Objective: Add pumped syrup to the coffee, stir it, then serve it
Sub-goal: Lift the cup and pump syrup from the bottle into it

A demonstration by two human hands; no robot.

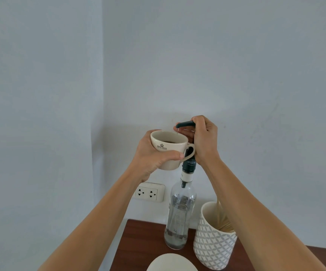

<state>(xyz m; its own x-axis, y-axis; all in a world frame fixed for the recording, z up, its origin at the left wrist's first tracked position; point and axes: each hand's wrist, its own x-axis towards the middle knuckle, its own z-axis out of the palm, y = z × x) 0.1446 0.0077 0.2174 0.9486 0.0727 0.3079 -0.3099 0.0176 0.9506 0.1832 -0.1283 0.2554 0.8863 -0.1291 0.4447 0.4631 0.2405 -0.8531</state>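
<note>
We had the left hand (154, 153) wrapped around the cream mug (170, 149), fingers on the far side and thumb across the front near the handle, so it was held up in the air, well above the bench (138, 243). Dark coffee showed inside, w/ some crown logo printed on the mug's front. The right hand (204, 137) was closed over the top of the dark pump (185, 125), fingers curled on the head, w/ the spout poking left right over the mug's rim. A little pale drop hung at the spout tip, tbh hard to tell more. The pump sat on a tall clear syrup bottle (179, 214) standing upright on the bench, just beside a patterned grey-white cup (213, 243) w/ wooden stir sticks (224, 222) inside. The rim of a white saucer (171, 262) peeked in at the bottom edge, near the bottle. A wall socket (150, 191) sat behind, left of the bottle.
</note>
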